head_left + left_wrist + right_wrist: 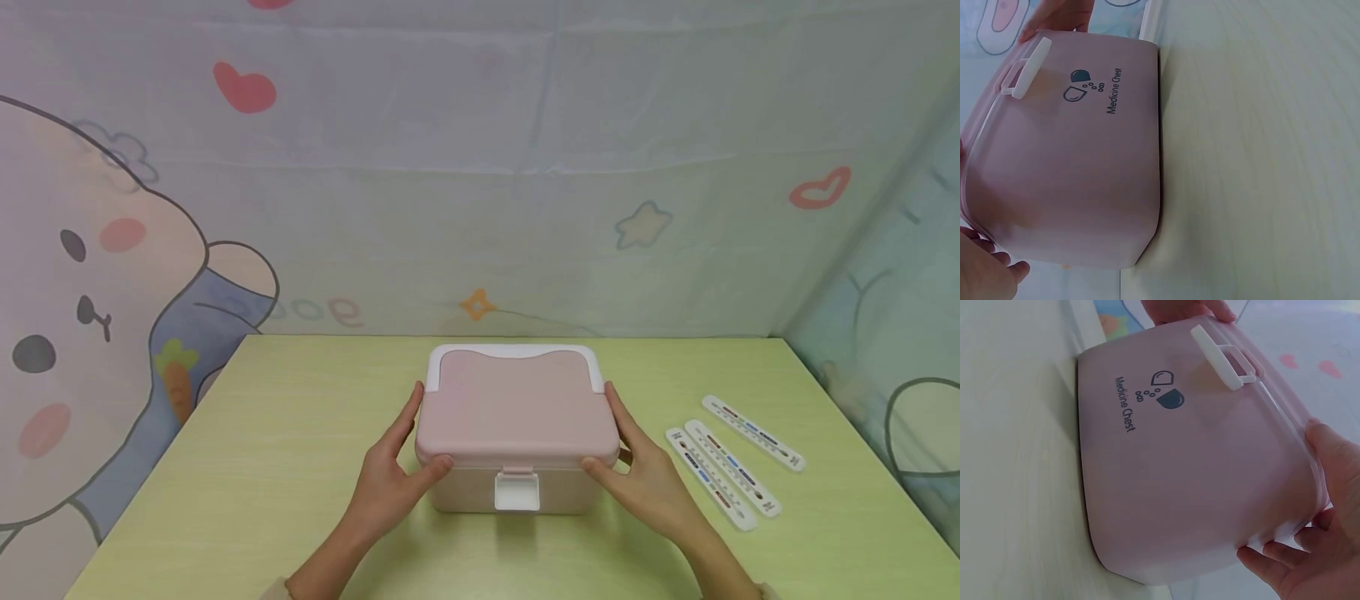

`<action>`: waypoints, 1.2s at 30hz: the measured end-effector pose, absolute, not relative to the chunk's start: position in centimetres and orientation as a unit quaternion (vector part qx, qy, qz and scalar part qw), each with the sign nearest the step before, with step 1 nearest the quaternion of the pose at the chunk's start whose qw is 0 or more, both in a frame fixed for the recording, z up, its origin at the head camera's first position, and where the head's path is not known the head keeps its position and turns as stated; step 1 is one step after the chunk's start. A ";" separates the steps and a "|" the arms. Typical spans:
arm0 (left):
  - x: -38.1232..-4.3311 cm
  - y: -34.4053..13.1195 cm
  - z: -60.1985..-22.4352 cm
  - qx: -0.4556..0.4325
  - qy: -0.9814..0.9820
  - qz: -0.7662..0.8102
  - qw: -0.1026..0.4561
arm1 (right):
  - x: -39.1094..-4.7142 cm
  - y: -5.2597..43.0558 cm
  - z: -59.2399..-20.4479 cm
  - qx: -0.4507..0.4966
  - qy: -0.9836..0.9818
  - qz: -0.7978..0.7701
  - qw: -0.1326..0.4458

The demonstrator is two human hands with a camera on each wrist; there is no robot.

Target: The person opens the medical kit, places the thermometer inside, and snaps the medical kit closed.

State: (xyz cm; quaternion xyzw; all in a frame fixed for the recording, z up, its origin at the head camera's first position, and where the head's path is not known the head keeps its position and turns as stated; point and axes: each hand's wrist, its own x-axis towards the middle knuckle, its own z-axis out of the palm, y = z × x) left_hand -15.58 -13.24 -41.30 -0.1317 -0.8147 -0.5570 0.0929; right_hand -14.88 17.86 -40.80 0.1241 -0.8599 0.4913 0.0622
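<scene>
A pink medicine chest (517, 408) with a white carry handle (514, 350) on its lid stands on the table. Both hands hold it at the lid's edges. My left hand (386, 487) grips the left side, thumb on the front corner, fingers along the side. On the right side my right hand (648, 487) does the same; its fingers curl under the lid rim in the right wrist view. The white front latch (1032, 67) sticks outward from the front wall, below the lid. "Medicine Chest" and a capsule picture are printed on the front. The lid lies down on the box.
To the right of the chest lie three white thermometer strips (753, 433) with printed scales, two of them side by side. The pale green-yellow table (315, 433) ends at a printed cloth backdrop (420, 183) behind and at the right.
</scene>
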 end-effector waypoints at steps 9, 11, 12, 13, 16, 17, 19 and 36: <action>-15.5 -13.2 -41.5 -0.135 -0.811 -0.561 0.097 | -14.5 17.6 -41.2 0.094 -0.870 0.481 0.052; -15.4 -13.1 -41.4 -0.135 -0.810 -0.563 0.096 | -14.5 17.6 -41.3 0.093 -0.873 0.476 0.056; -15.3 -13.0 -41.3 -0.134 -0.809 -0.564 0.095 | -14.5 17.6 -41.4 0.093 -0.875 0.472 0.058; -15.2 -13.0 -41.2 -0.132 -0.808 -0.566 0.094 | -14.5 17.6 -41.4 0.094 -0.876 0.470 0.059; -14.6 -12.7 -40.3 -0.125 -0.806 -0.572 0.089 | -14.4 17.6 -41.6 0.096 -0.877 0.467 0.061; -14.4 -12.6 -39.9 -0.122 -0.805 -0.574 0.086 | -14.4 17.6 -41.6 0.096 -0.876 0.468 0.061; -14.0 -12.5 -39.2 -0.117 -0.804 -0.577 0.081 | -14.4 17.7 -41.6 0.096 -0.876 0.469 0.060; -15.0 -12.9 -40.6 -0.109 -0.812 -0.564 0.103 | -14.6 17.8 -41.2 0.104 -0.889 0.437 0.093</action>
